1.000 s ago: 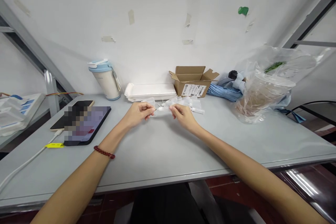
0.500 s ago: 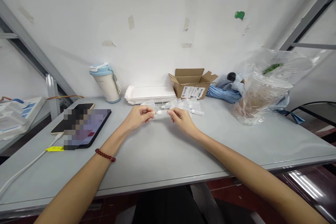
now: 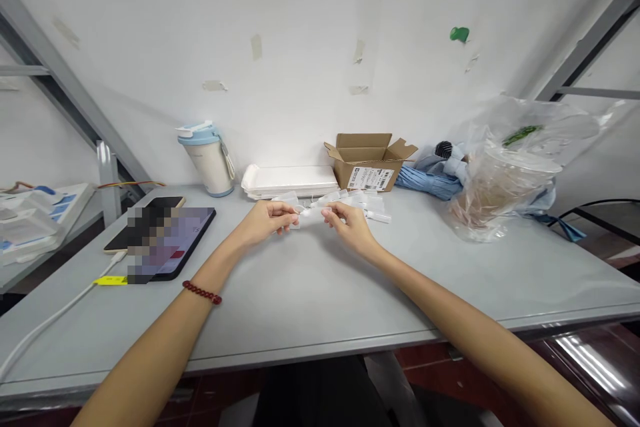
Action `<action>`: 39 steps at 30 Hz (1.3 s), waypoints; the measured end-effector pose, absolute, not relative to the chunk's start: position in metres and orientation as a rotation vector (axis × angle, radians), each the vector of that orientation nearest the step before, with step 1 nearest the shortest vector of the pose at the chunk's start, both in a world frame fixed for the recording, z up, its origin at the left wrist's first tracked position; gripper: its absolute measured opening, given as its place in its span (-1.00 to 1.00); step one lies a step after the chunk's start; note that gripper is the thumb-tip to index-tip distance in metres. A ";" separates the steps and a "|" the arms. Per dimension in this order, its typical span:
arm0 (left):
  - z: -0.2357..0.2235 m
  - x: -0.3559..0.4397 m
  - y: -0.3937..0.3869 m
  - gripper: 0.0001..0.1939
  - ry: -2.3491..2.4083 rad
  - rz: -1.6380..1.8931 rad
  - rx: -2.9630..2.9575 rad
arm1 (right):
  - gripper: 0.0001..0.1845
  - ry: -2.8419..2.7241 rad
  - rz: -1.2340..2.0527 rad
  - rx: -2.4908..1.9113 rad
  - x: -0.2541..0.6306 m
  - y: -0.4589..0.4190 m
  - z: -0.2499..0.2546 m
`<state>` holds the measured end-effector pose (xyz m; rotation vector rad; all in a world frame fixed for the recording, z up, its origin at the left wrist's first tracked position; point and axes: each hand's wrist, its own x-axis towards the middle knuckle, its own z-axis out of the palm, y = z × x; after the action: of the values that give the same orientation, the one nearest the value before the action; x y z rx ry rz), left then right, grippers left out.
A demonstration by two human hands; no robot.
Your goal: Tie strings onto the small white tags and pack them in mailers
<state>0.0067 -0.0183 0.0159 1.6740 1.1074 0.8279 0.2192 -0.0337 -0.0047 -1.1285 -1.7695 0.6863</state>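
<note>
My left hand (image 3: 270,220) is closed in a pinch at one end of a small translucent white tube (image 3: 313,217), its white tip showing near my fingers. At the other end, my right hand (image 3: 349,223) pinches it between thumb and forefinger. The tube lies level between both hands, just above the grey table (image 3: 310,293). Behind and beside my hands is a pile of similar clear plastic tubes (image 3: 367,200), with one tube (image 3: 379,217) apart at its right edge. Their exact kind is too small to make out.
A stack of white trays (image 3: 290,179) and an open cardboard box (image 3: 370,170) stand against the wall. To the left are a cup (image 3: 213,163) and two phones (image 3: 193,240) with a white cable (image 3: 55,317). A bagged container (image 3: 505,180) and blue cloth (image 3: 430,180) sit right.
My hands stay pinched on the tube, which has tilted or turned slightly so more of its translucent body shows. The whole view has shifted slightly.
</note>
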 end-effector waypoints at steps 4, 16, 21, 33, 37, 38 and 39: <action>0.018 0.008 -0.019 -0.75 1.117 0.831 1.711 | -0.73 -1.776 0.710 -1.137 0.218 -0.035 -0.004; 0.021 0.006 -0.018 -0.76 1.114 0.907 1.700 | -0.72 -1.745 0.716 -1.149 0.218 -0.030 -0.005; 0.020 0.003 -0.016 -0.67 1.124 0.991 1.509 | -0.73 -1.684 0.708 -1.103 0.222 -0.029 -0.009; 0.019 0.005 -0.019 -0.66 1.102 0.831 1.519 | -0.79 -1.708 0.645 -0.990 0.219 -0.028 -0.017; 0.021 0.006 -0.019 -0.69 1.105 0.823 1.547 | -0.81 -1.727 0.583 -1.014 0.218 -0.030 -0.016; 0.021 0.007 -0.018 -0.70 1.107 0.830 1.549 | -0.81 -1.725 0.562 -1.021 0.217 -0.031 -0.015; 0.020 0.007 -0.018 -0.70 1.109 0.840 1.546 | -0.81 -1.720 0.542 -1.028 0.217 -0.031 -0.015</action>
<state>0.0072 -0.0179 0.0204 1.5462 1.1086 0.8396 0.2167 -0.0309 -0.0149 -1.0282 -1.7202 0.5423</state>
